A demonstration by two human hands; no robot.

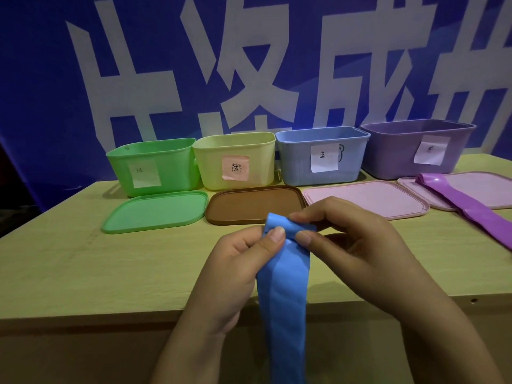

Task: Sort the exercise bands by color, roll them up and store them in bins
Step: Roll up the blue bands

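Head view: one wide-angle look down at a wooden table (83,267), with a blue banner (41,79) bearing large white characters filling the upper half of the frame.
Blue exercise band (282,286): lower centre of the frame, held up above the table's near edge; its top end is folded over between the two hands and the rest hangs straight down out of the bottom of the frame.
Left hand (235,270): lower centre, just left of the band; thumb and curled fingers pinch the band's folded top from the left side.
Right hand (352,245): centre right; thumb and forefinger pinch the same folded top from the right, the other fingers curled behind.
Purple exercise band (468,209): right edge of the frame, lying flat and diagonal, its upper end on the rightmost pink lid (476,184), its lower end on the table.
Bins: four open bins in a row across the middle of the frame, from left to right a green bin (155,162), a yellow bin (235,151), a blue bin (321,151) and a purple bin (401,145); each carries a paper label on its front wall.
Lids: lying flat in front of the bins, from left to right a green lid (155,212), a brown lid (255,203), a pink lid (365,198), then the rightmost pink lid.
Bin contents: cannot be seen from this angle.
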